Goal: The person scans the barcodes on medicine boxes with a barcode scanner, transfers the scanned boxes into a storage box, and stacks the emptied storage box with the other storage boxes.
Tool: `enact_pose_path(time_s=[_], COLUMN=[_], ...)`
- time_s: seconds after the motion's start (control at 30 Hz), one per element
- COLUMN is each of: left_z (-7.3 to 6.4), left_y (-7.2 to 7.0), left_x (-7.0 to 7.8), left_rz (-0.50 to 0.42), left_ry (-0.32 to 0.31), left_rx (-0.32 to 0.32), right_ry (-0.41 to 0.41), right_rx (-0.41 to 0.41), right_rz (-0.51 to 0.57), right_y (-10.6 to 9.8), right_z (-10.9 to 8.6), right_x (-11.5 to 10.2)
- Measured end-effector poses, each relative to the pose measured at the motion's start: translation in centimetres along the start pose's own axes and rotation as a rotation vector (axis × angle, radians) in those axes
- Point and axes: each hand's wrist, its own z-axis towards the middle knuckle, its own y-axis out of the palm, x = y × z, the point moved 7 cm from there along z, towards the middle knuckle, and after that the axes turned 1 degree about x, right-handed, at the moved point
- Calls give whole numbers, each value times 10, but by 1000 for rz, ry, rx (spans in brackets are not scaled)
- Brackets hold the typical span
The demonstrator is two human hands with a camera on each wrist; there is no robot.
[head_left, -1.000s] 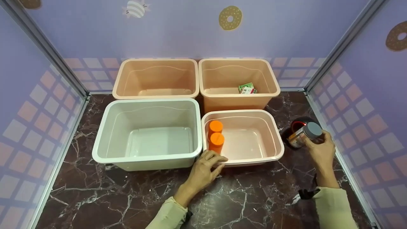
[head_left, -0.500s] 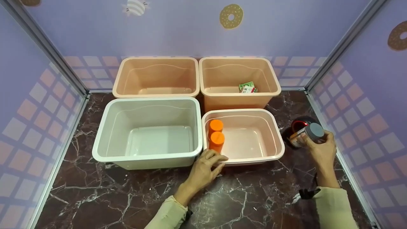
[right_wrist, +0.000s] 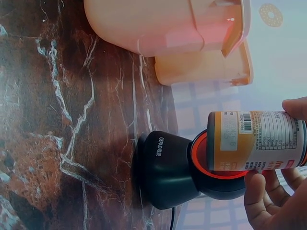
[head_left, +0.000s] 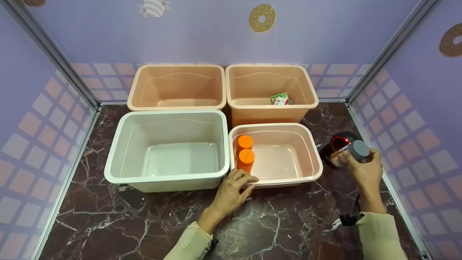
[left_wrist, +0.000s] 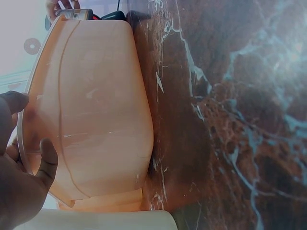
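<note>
My right hand grips a bottle with a grey lid, tilted, at the right side of the head view. In the right wrist view the bottle's label shows a barcode and a printed table. The bottle overlaps the red-lit ring of a black barcode scanner. My left hand pinches the front rim of the small pink bin, thumb outside and fingers over the edge. Inside that bin, right by those fingers, two orange-capped bottles stand along the left wall.
A white bin stands left of the pink one. Behind are two peach bins, the left one and the right one, which holds small green and white packets. Patterned walls enclose the dark marbled table.
My right hand has shifted slightly to the right with the bottle, which leans a little more. The left hand stays on the bin's rim.
</note>
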Motion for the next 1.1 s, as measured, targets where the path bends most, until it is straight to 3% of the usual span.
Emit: enact_pose_path(time_s=[0.5,0.9,1.1], left_z=[0,1,0], left_y=[0,0,1], left_x=[0,0,0], left_rz=[-3,-7,-4], left_ry=[-5,-22,-12], left_rx=[-1,-12,0], right_ry=[24,-47,-47], right_rx=[-14,-1,-36], right_rz=[6,50,66], right_y=[-1,-4,-6], right_z=[-1,-6,-8], right_x=[1,-16,-29])
